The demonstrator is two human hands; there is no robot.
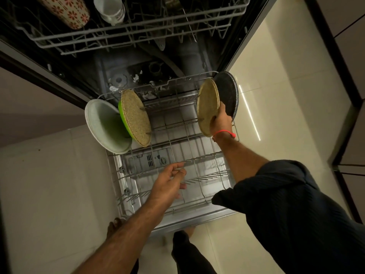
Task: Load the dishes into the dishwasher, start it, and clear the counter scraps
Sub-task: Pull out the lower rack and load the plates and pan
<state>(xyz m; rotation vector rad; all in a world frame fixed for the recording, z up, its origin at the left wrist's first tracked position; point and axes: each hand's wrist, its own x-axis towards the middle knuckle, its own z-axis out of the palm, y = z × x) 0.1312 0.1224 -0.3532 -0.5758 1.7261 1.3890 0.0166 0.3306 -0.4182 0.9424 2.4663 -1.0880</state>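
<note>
Right hand point(221, 120) grips the tan plate point(208, 106) by its near rim, fingers curled round the edge, plate on edge at the far right of the lower rack point(197, 161). A dark plate point(229, 93) stands just right of it, close behind; can't tell if the two touch. Left hand point(169, 179) holds nothing, fingers loosely bent, fingertips at a near tine row, likely steadying the rack. Step in hand, as I read it: seating the tan plate in the tine slot next to the dark one. To do it well: keep the plate vertical, lower the bottom edge between two tines, let it settle before letting go, and leave a gap to the dark plate so water reaches both faces. Avoid a tilt that would lean it onto the neighbour. Orientation: plate stands on edge, disc plane runs near-to-far, one broad face points left into the rack, the other right toward the dark plate. Being round it has no real long axis; from this angle it reads as an ellipse stretched near-far. Across the rack on the left, a white plate point(106, 125), a green plate point(123, 117) and a speckled plate point(136, 117) stand on edge, leaning left. Middle slots are open, so there is room. Upper rack point(138, 34) holds a floral cup point(69, 10) and a white cup point(110, 9).
</note>
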